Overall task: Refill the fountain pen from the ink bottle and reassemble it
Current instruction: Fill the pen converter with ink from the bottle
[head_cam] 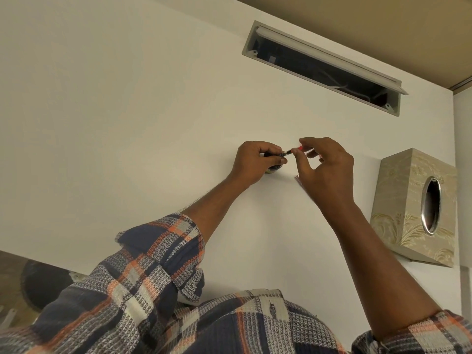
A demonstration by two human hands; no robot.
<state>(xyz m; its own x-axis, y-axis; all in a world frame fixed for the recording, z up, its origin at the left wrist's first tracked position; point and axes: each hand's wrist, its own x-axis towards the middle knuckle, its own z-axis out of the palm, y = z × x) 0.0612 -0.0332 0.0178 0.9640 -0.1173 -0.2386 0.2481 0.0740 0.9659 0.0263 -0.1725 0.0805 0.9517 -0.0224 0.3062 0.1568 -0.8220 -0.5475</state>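
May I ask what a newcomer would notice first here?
At the centre of the white table, the left hand grips a dark pen part while the right hand pinches a small red piece near its tip. A patterned tissue box stands to the right.

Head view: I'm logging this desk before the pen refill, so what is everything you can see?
table: one, white, fills the view.
cable slot: one, grey frame, dark inside, far side of the table.
tissue box: one, beige floral, right edge.
black pen part: one, black with metal tip, gripped in the left hand.
red piece: one, red, pinched in the right fingertips.
dark round object: one, mostly hidden under the left hand; possibly the ink bottle.
plaid sleeves: two, navy, orange and white, bottom.
left hand: one, centre.
right hand: one, beside it.
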